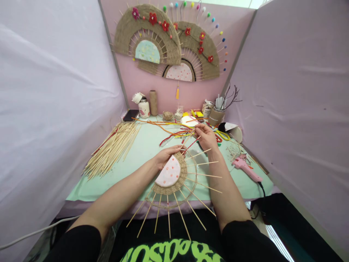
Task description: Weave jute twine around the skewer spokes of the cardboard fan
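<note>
My left hand [171,154] is closed on the upper edge of a half-round fan frame [184,174], held tilted above the table's front. Its centre is a white half-disc with pinkish-red dots [169,172], bordered by a band of wound twine. Thin wooden sticks [168,218] radiate from the band, and a loose line of twine [196,178] crosses them in an arc. Just beyond the frame's top end, my right hand [206,136] is pinched closed; what lies between its fingertips is too small to make out. A red stick [194,143] slants between the two hands.
Wooden sticks [110,151] lie heaped at left. Coloured pipe cleaners [170,133] spread behind my hands. A pink glue gun [247,168] with a cord rests at right. Twine rolls [153,103], a bottle [144,108] and a phone [131,115] stand or lie at back. Finished fans [147,34] hang above.
</note>
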`<control>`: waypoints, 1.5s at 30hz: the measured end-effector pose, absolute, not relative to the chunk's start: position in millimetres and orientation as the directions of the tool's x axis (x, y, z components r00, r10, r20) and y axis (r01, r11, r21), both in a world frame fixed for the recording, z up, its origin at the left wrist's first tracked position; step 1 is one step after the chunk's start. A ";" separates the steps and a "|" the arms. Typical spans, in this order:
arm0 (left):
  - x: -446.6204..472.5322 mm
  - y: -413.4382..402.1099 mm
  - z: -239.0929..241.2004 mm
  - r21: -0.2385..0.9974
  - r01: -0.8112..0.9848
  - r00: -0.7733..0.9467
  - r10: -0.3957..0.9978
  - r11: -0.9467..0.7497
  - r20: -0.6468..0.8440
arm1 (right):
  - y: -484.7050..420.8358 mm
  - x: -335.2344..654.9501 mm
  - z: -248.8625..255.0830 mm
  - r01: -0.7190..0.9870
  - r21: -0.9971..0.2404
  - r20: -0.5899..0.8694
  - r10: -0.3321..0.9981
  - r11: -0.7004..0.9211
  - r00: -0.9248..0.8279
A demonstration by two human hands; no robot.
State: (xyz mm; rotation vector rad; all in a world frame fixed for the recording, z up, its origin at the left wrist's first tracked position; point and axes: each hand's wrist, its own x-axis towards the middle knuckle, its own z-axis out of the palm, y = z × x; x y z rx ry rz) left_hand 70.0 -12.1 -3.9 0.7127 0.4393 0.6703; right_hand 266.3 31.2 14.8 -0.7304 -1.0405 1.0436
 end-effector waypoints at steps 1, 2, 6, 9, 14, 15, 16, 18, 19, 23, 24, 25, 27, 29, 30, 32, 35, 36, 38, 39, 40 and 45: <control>70.0 -12.2 -3.5 0.722 -0.406 0.702 0.697 0.560 -0.147 | 31.0 267.3 15.1 -0.314 -0.880 0.330 0.934 0.357 0.137; 69.9 -12.4 -3.0 0.727 -0.405 0.694 0.704 0.554 -0.150 | 30.8 268.4 15.4 -0.298 -0.886 0.330 0.934 0.356 0.135; 69.1 -13.4 -0.4 0.751 -0.406 0.666 0.731 0.521 -0.148 | 29.5 271.3 16.8 -0.271 -0.898 0.325 0.937 0.348 0.125; 67.8 -14.4 2.0 0.766 -0.404 0.648 0.748 0.499 -0.145 | 28.3 271.3 17.8 -0.260 -0.896 0.334 0.933 0.359 0.136; 64.7 -14.9 5.4 0.777 -0.399 0.644 0.752 0.487 -0.142 | 25.9 270.2 20.5 -0.261 -0.894 0.328 0.929 0.364 0.172; 63.9 -14.7 5.9 0.778 -0.407 0.636 0.760 0.478 -0.134 | 25.4 270.1 21.1 -0.271 -0.895 0.319 0.932 0.356 0.170; 63.1 -14.5 6.5 0.780 -0.416 0.626 0.769 0.467 -0.127 | 24.8 270.0 21.6 -0.281 -0.895 0.310 0.937 0.345 0.165; 61.5 -14.3 8.0 0.789 -0.424 0.605 0.787 0.444 -0.118 | 23.4 270.1 22.0 -0.302 -0.899 0.291 0.948 0.318 0.130; 60.7 -14.4 9.2 0.795 -0.425 0.594 0.796 0.433 -0.117 | 22.4 270.1 21.9 -0.309 -0.904 0.278 0.956 0.294 0.096; 57.6 -15.5 15.8 0.809 -0.435 0.532 0.838 0.396 -0.124 | 16.8 271.3 19.4 -0.241 -0.961 0.172 0.976 0.136 -0.133; 56.8 -15.6 17.3 0.809 -0.441 0.517 0.847 0.389 -0.125 | 14.9 271.8 18.9 -0.193 -0.976 0.139 0.970 0.100 -0.199; 55.9 -15.5 18.5 0.808 -0.448 0.503 0.855 0.382 -0.126 | 12.9 272.5 18.6 -0.130 -0.988 0.111 0.958 0.078 -0.263; 54.2 -14.9 19.5 0.807 -0.466 0.467 0.875 0.363 -0.124 | 8.7 274.1 19.2 0.012 -0.997 0.071 0.919 0.082 -0.388; 52.5 -14.1 19.1 0.807 -0.479 0.434 0.892 0.345 -0.124 | 5.0 275.6 20.7 0.122 -0.985 0.049 0.870 0.125 -0.491; 51.8 -13.8 18.9 0.810 -0.479 0.426 0.896 0.338 -0.123 | 3.7 276.2 21.6 0.153 -0.977 0.044 0.849 0.146 -0.527; 50.4 -13.4 19.0 0.816 -0.472 0.426 0.897 0.333 -0.119 | 2.3 277.0 22.7 0.177 -0.969 0.043 0.828 0.170 -0.560; 48.4 -13.4 22.3 0.813 -0.473 0.427 0.895 0.340 -0.126 | 3.1 277.5 23.0 0.194 -0.962 0.049 0.822 0.191 -0.568; 47.8 -13.2 23.9 0.804 -0.479 0.433 0.892 0.351 -0.131 | 3.8 277.6 23.1 0.200 -0.959 0.052 0.817 0.201 -0.574; 46.8 -12.1 26.6 0.778 -0.488 0.466 0.871 0.397 -0.152 | 4.7 277.2 23.9 0.215 -0.952 0.049 0.805 0.216 -0.591; 46.3 -11.1 27.2 0.766 -0.487 0.481 0.861 0.419 -0.165 | 4.9 276.6 24.5 0.217 -0.952 0.045 0.799 0.217 -0.600; 45.9 -9.7 27.2 0.762 -0.482 0.486 0.856 0.432 -0.177 | 4.7 275.8 25.2 0.215 -0.953 0.040 0.791 0.214 -0.611; 39.3 -1.4 21.6 0.854 -0.423 0.305 0.935 0.304 -0.182 | 3.8 267.0 23.2 0.196 -0.962 0.029 0.785 0.190 -0.618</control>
